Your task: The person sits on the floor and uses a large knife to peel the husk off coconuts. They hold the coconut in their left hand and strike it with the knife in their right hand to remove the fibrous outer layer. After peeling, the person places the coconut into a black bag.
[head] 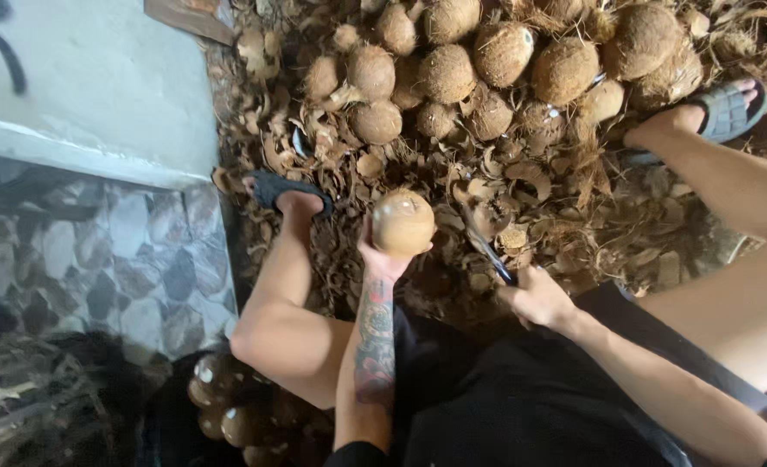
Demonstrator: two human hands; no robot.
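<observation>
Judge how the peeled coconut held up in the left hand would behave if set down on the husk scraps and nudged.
The peeled coconut looks round and smooth, so it would probably roll. It fills the left hand, so it is likely heavy and rigid. The husk scraps might stop it quickly.

The coconut (402,222) in my left hand (382,255) is pale tan, smoother than the brown, hairy coconuts (487,60) piled ahead. My sandals (284,188) are dark grey (ridged straps), my shorts (522,398) black, the wall (115,259) mottled grey stone.
</observation>
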